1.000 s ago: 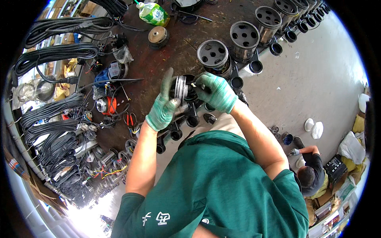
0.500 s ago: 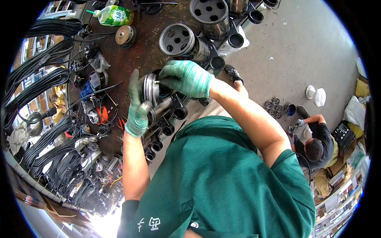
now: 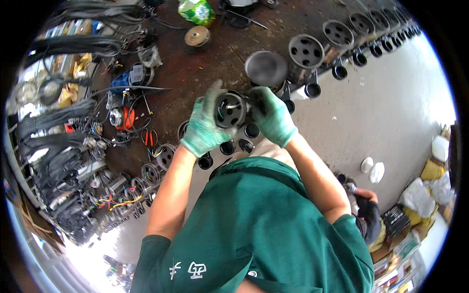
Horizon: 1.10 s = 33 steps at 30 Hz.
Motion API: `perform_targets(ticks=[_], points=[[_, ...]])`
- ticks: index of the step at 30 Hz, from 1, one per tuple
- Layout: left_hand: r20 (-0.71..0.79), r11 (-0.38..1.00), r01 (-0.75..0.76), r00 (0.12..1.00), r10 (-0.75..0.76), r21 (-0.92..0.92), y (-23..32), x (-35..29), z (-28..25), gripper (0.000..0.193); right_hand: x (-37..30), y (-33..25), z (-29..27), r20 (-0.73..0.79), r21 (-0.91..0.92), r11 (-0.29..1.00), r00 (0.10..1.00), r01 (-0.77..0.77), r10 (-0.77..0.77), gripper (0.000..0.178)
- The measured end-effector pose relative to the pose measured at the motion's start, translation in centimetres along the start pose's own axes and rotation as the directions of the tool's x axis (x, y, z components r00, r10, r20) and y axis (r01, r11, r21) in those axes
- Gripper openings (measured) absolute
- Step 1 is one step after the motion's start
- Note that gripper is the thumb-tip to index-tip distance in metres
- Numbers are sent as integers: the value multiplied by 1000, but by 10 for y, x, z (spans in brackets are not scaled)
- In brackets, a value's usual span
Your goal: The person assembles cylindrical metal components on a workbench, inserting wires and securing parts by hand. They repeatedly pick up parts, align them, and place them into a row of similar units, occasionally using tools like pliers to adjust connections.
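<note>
1. The person's left hand [image 3: 207, 128], in a green glove, curls around a dark perforated disc [image 3: 230, 111]; the thumb lies along its lower edge and the fingers stand behind its left rim, so the grip is closed on the part.
2. The disc is in front of the person's waist, its holed face turned up toward the camera; taking it as the clock's centre, twelve points to the top edge.
3. The right hand [image 3: 274, 117], gloved alike, is at three o'clock, just beside the disc. Its fingers are bent inward, but blur and dark staining hide the tips; whether they pinch anything cannot be told.
4. At one to two o'clock, beyond the right hand, is a blurred round-topped cylinder [image 3: 266, 68]; at two o'clock is a sharper metal cylinder [image 3: 306, 52] with a holed top, more of its kind lining the edge of a dark brown bench [image 3: 210, 66].
5. At eleven o'clock are a tan round part [image 3: 197, 36] and, farther out, a green bottle [image 3: 195, 12].
6. At nine o'clock sits an orange-ringed part [image 3: 128, 118]; red-handled pliers [image 3: 152, 137] lie between eight and nine.
7. At ten o'clock, well apart, hang coiled black cables [image 3: 80, 45].
8. At four o'clock, near the grey floor [image 3: 356, 117], another person [image 3: 371, 222] is partly visible.
</note>
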State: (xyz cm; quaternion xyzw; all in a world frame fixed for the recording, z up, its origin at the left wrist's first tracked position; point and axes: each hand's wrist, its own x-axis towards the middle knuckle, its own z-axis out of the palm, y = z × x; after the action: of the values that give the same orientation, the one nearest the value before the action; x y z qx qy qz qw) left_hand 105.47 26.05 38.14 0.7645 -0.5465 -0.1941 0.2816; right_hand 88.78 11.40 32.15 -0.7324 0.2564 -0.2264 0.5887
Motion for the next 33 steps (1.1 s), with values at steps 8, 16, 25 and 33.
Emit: perform_targets(ticks=[8,16,25,33], points=[[-152,989,79,987,-59,128,1,0,14,127,-18,-27,-6,205,183,948,953,-260,222,53],[-99,959,174,983,-156,225,7,4,9,129,6,-27,3,204,-53,991,970,-124,132,43],[-104,936,283,958,-267,207,-4,-11,-11,64,13,-33,-1,229,-180,975,959,-128,168,37],[-307,953,302,907,-288,-1,-5,2,18,38,55,-68,-5,377,-459,833,917,307,-131,35]])
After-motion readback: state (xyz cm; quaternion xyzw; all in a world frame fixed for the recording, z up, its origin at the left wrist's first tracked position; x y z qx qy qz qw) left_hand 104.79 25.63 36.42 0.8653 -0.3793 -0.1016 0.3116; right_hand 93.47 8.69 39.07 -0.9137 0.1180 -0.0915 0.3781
